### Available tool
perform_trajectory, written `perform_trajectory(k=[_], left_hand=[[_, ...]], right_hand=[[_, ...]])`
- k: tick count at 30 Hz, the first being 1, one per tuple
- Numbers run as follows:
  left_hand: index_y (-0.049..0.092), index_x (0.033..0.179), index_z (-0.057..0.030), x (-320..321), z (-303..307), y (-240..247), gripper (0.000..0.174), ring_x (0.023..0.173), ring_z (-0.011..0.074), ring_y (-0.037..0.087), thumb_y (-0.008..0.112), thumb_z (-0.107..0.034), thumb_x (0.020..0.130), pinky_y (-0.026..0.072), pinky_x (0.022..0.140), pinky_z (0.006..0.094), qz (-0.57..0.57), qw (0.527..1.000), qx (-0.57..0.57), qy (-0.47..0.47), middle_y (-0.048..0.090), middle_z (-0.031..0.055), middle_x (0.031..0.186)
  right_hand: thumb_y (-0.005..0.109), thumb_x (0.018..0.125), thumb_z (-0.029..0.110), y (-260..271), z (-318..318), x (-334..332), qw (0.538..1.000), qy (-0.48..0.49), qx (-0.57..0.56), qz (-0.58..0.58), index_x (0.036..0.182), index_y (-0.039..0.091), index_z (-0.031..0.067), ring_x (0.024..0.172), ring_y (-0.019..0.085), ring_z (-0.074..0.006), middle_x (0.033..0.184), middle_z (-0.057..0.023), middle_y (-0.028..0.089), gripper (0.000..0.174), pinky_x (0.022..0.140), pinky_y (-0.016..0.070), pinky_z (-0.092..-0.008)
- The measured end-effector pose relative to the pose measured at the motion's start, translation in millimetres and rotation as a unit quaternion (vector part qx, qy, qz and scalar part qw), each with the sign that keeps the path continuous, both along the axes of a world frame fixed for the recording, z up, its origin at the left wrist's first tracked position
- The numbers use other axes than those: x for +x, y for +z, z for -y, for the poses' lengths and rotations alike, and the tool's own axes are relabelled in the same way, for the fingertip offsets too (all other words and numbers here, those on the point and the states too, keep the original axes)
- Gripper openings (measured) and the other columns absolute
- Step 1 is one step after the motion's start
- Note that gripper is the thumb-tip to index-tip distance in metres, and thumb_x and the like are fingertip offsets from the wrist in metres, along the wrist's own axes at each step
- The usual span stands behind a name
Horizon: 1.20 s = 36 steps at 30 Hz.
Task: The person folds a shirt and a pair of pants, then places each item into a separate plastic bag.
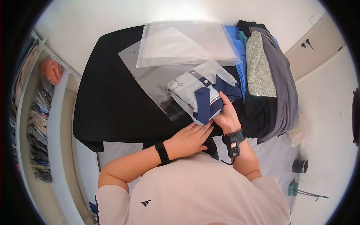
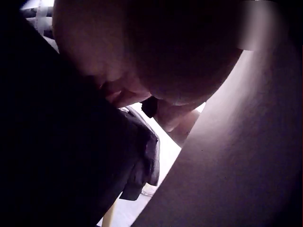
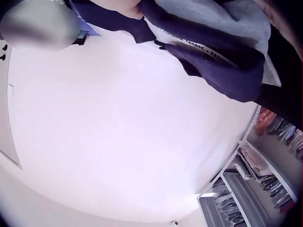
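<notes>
A folded light grey polo shirt (image 1: pixel 203 98) with a navy collar and buttoned placket lies tilted near the table's front edge in the head view. My right hand (image 1: pixel 229 116) grips it at the collar end, thumb on top beside the white neck tape. That lettered neck tape (image 3: pixel 208 51) also shows in the right wrist view. Flat and with straight fingers, my left hand (image 1: pixel 190 140) touches the shirt's near edge from the front left. Under the shirt's far part is a clear plastic bag (image 1: pixel 144 73). The left wrist view is mostly dark.
A stack of clear plastic bags (image 1: pixel 187 45) lies at the back of the black-covered table (image 1: pixel 108 86). Piled garments, among them a grey one (image 1: pixel 279 75) and a sequinned one (image 1: pixel 260 67), cover the right end. Shelves of bagged clothes (image 1: pixel 39 138) stand at the left.
</notes>
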<state>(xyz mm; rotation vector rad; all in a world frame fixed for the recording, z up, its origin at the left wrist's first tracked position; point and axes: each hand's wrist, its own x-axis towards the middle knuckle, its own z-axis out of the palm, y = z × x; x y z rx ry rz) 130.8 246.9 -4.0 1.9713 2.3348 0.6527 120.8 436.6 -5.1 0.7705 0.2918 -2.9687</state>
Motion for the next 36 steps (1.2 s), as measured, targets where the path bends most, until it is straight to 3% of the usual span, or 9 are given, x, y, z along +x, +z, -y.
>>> perform_trajectory(k=[6,9,16,23,25,27,28,31,36], left_hand=[[0.055,0.112,0.0057,4.0,-3.5,-11.2,0.061,0.106,0.0392,0.048,0.065,-0.043,0.076,0.027,0.103,0.0502,-0.062,0.972,0.031,0.224,0.053,0.0241,0.11],[0.059,0.104,0.0045,5.9,-6.3,-15.4,0.056,0.097,0.0403,0.051,0.065,-0.043,0.075,0.0294,0.101,0.0499,-0.07,0.967,0.055,0.24,0.056,0.0242,0.099],[0.053,0.119,0.002,9.4,-6.3,-19.5,0.066,0.089,0.0354,0.052,0.066,-0.045,0.074,0.0343,0.093,0.0458,-0.074,0.967,0.014,0.244,0.056,0.0222,0.101],[0.048,0.125,0.0011,6.8,-5.0,-13.9,0.069,0.099,0.0369,0.051,0.068,-0.041,0.074,0.0359,0.092,0.0436,-0.069,0.965,0.062,0.247,0.055,0.0237,0.106],[0.056,0.113,-0.001,0.5,6.3,3.6,0.051,0.094,0.0342,0.056,0.068,-0.034,0.076,0.0437,0.081,0.0405,-0.024,0.973,0.124,0.193,0.058,0.0191,0.099],[0.062,0.093,-0.0032,-10.0,26.0,39.1,0.029,0.081,0.0305,0.059,0.067,-0.027,0.077,0.0478,0.066,0.038,0.174,0.971,-0.028,0.161,0.061,0.0136,0.088],[0.061,0.079,-0.0046,-16.2,32.1,58.1,0.018,0.069,0.0282,0.059,0.067,-0.021,0.077,0.0476,0.058,0.0363,0.077,0.98,0.055,0.177,0.06,0.0103,0.08],[0.061,0.096,-0.0044,-51.3,30.3,95.7,0.018,0.098,0.0338,0.053,0.062,-0.013,0.08,0.0447,0.083,0.0401,0.004,0.948,0.187,0.257,0.057,0.0158,0.107],[0.06,0.11,-0.0037,-85.4,12.2,63.9,0.03,0.109,0.0321,0.049,0.06,-0.018,0.083,0.0441,0.087,0.0401,-0.147,0.942,0.097,0.287,0.054,0.0191,0.115]], right_hand=[[0.054,0.091,0.024,-2.1,1.4,-4.7,1.0,0.01,-0.019,-0.015,0.119,0.051,-0.0001,0.109,0.054,-0.028,0.12,-0.0133,0.057,0.036,0.099,0.0395,-0.0424],[0.053,0.092,0.023,-6.3,2.7,-8.1,1.0,0.008,-0.003,-0.007,0.118,0.051,0.0002,0.108,0.055,-0.028,0.119,-0.0133,0.057,0.035,0.099,0.0399,-0.0425],[0.051,0.093,0.023,-4.0,16.2,-23.3,0.998,0.007,0.055,-0.002,0.115,0.052,-0.0009,0.106,0.055,-0.0285,0.115,-0.0142,0.058,0.032,0.098,0.0407,-0.0429],[0.049,0.094,0.023,-5.4,28.1,-49.7,0.998,0.007,0.065,-0.002,0.114,0.051,-0.0028,0.105,0.056,-0.0292,0.115,-0.0156,0.057,0.033,0.096,0.0426,-0.0423],[0.049,0.094,0.022,-4.9,29.8,-50.1,0.996,0.0,0.085,-0.009,0.114,0.051,-0.0027,0.105,0.056,-0.0287,0.115,-0.0153,0.057,0.032,0.095,0.043,-0.0419],[0.049,0.094,0.021,-5.6,31.2,-52.2,0.994,-0.009,0.104,-0.015,0.114,0.05,-0.0026,0.104,0.056,-0.0283,0.114,-0.015,0.058,0.032,0.095,0.0434,-0.0415],[0.049,0.094,0.021,-6.5,31.1,-51.4,0.994,-0.009,0.108,-0.017,0.114,0.05,-0.0021,0.104,0.056,-0.0278,0.114,-0.0147,0.058,0.031,0.095,0.0438,-0.0413],[0.048,0.095,0.021,-8.7,33.4,-50.1,0.994,-0.005,0.105,-0.019,0.114,0.051,-0.0009,0.103,0.057,-0.0268,0.114,-0.014,0.058,0.03,0.094,0.0445,-0.0407],[0.048,0.095,0.021,-6.2,35.9,-48.6,0.993,-0.012,0.113,-0.028,0.115,0.05,0.0002,0.103,0.057,-0.026,0.113,-0.0127,0.058,0.029,0.093,0.0449,-0.0405]])
